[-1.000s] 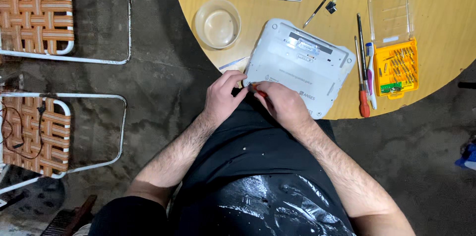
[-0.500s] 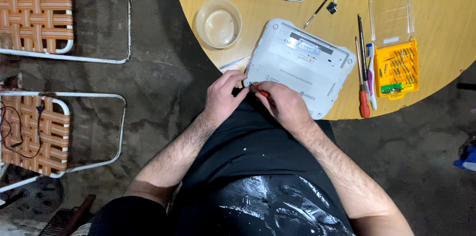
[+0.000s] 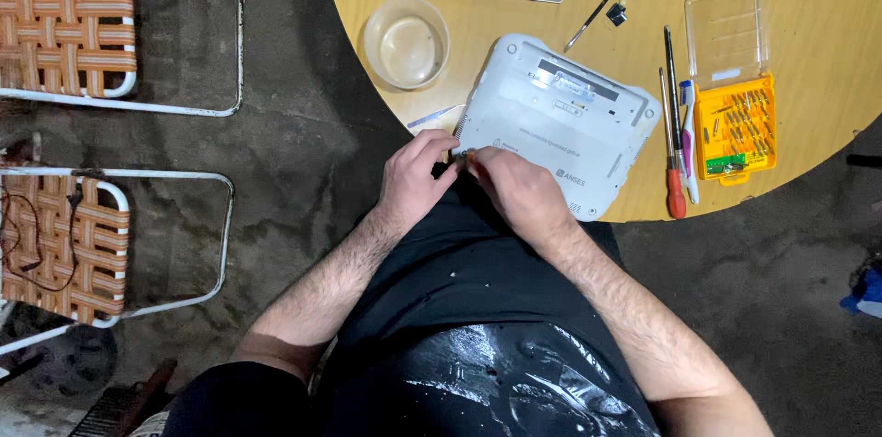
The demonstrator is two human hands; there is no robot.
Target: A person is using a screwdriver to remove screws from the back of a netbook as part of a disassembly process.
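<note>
Pinching together at the near corner of the upturned white plastic laptop (image 3: 556,124), the left hand (image 3: 413,181) and right hand (image 3: 516,191) close on something small, too tiny to identify. The laptop overhangs the edge of the round yellow wooden table (image 3: 827,23). Any loosened part could likely drop onto the dark concrete floor (image 3: 294,170), since the clear round bowl (image 3: 406,42) sits well aside.

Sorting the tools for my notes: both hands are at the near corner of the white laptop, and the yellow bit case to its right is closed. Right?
Not quite. The head view shows the yellow bit case open, its clear lid folded back. Both hands, left and right, are indeed at the near corner of the white laptop.
</note>
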